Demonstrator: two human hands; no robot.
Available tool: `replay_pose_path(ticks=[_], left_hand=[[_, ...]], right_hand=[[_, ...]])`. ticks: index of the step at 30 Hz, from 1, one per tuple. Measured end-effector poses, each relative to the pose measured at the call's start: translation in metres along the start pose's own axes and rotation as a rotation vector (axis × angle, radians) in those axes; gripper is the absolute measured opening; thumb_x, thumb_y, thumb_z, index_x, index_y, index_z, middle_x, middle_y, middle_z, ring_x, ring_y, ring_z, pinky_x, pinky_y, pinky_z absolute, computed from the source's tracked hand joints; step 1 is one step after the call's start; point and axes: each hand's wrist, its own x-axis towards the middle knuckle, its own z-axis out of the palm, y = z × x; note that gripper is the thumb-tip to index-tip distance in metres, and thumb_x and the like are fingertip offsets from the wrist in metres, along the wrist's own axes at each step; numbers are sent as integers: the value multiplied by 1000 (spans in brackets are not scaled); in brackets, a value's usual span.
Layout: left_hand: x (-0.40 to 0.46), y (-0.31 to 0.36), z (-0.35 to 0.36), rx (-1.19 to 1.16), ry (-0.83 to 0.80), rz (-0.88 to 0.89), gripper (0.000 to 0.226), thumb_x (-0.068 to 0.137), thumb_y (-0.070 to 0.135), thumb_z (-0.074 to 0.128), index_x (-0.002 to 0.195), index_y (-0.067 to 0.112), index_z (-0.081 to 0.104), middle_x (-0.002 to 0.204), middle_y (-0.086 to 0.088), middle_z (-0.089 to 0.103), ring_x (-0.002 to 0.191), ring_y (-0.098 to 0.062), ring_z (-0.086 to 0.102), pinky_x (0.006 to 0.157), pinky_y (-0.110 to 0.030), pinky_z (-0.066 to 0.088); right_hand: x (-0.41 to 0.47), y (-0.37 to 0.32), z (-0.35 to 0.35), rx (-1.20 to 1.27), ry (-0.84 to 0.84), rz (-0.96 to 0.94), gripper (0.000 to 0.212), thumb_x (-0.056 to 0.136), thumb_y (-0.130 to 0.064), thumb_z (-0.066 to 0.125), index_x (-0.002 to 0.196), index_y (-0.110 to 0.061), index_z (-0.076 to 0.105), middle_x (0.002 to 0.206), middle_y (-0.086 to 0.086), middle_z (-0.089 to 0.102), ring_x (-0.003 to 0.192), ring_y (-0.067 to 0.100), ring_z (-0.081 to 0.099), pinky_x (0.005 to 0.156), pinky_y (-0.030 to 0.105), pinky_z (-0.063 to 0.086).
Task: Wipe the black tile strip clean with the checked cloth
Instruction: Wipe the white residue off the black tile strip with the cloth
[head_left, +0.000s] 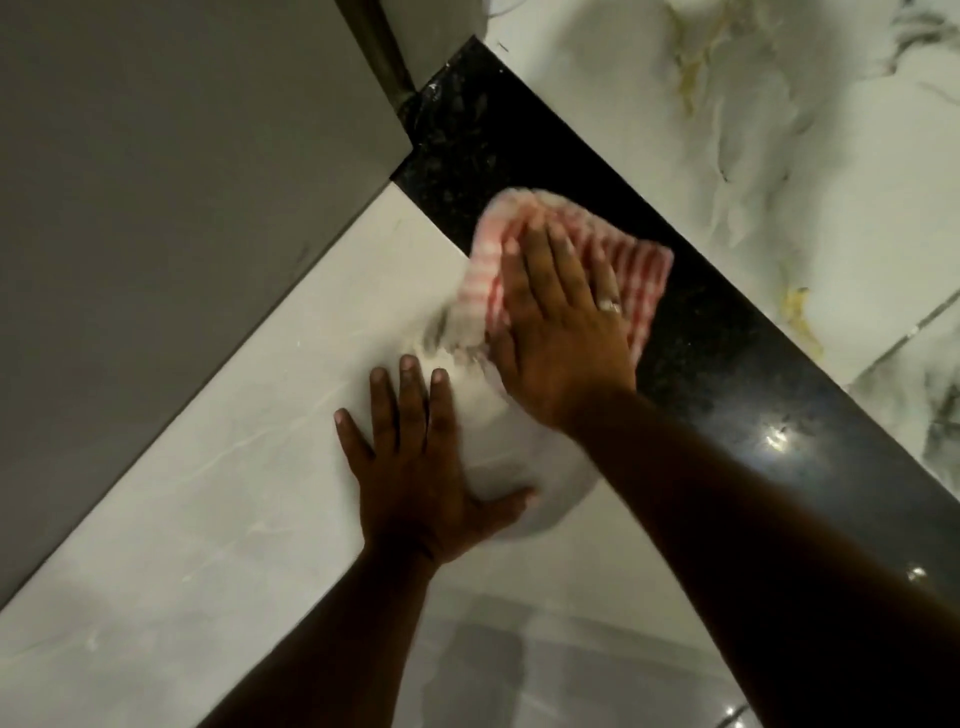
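A glossy black speckled tile strip (717, 358) runs diagonally from the upper middle to the right edge. A red-and-white checked cloth (631, 270) lies across its near edge, half on the black strip and half on the white tile. My right hand (561, 332) lies flat on top of the cloth with fingers spread, pressing it down; a ring shows on one finger. My left hand (415, 467) rests flat with fingers apart on the white tile beside it, holding nothing. Part of the cloth is hidden under my right hand.
A pale white tile surface (218, 493) spreads below and left of the strip. Marbled white tile with yellow and grey veins (779, 130) lies beyond it. A grey panel (156, 182) and a metal post (384, 57) stand at the upper left.
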Motion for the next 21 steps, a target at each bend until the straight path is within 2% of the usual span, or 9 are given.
replay_pose_path(ticks=[3, 5, 10, 12, 14, 16, 18, 21], left_hand=[[0, 1, 1, 16, 1, 3, 136, 64, 100, 37, 161, 6, 21, 169, -22, 16, 156, -45, 10, 117, -74, 8], [-1, 1, 1, 21, -3, -4, 137, 64, 102, 34, 162, 7, 19, 170, -21, 12, 157, -44, 6, 117, -74, 7], [-1, 0, 3, 20, 2, -9, 138, 64, 103, 31, 163, 8, 13, 170, -20, 10, 157, -43, 5, 117, -74, 5], [0, 0, 3, 18, -3, -7, 140, 62, 102, 36, 163, 8, 12, 170, -21, 11, 157, -43, 6, 116, -75, 5], [1, 0, 2, 13, 7, -11, 140, 61, 101, 37, 163, 9, 12, 170, -20, 11, 157, -43, 5, 116, -75, 5], [-1, 0, 4, 0, 15, -2, 138, 63, 102, 33, 163, 9, 14, 170, -20, 12, 157, -43, 5, 116, -76, 5], [-1, 0, 4, -9, 21, 2, 136, 64, 103, 28, 162, 9, 17, 170, -20, 13, 157, -42, 7, 116, -75, 5], [1, 0, 0, 5, 0, -17, 137, 62, 104, 27, 162, 10, 18, 170, -18, 14, 157, -41, 7, 117, -73, 5]], right_hand=[[34, 26, -8, -60, 3, -65, 70, 98, -46, 17, 157, -10, 10, 166, 13, 6, 152, 28, 1, 120, 46, -5], [30, 40, -10, -23, 7, -33, 66, 100, -45, 19, 157, -12, 10, 166, 10, 6, 153, 27, 2, 121, 46, -2], [-37, 97, -14, 65, 113, 332, 68, 101, -46, 21, 155, -6, 17, 164, 17, 14, 151, 32, 9, 122, 48, 4], [-90, 101, -15, 81, 99, 398, 70, 100, -46, 20, 155, -3, 19, 163, 19, 13, 151, 33, 9, 122, 49, 4], [-129, 70, -8, 83, 83, 317, 66, 99, -41, 27, 149, 2, 31, 157, 21, 15, 148, 38, 15, 121, 47, 1], [-127, 32, 4, 72, 50, 242, 65, 97, -40, 30, 147, 2, 36, 155, 18, 16, 148, 37, 15, 120, 47, 1], [-89, 12, 9, 77, 61, 251, 67, 99, -44, 23, 153, -5, 26, 161, 15, 14, 150, 33, 9, 121, 50, -1], [-32, 30, 0, 50, 72, 236, 65, 101, -46, 19, 156, -11, 15, 165, 11, 10, 152, 28, 4, 118, 45, -9]])
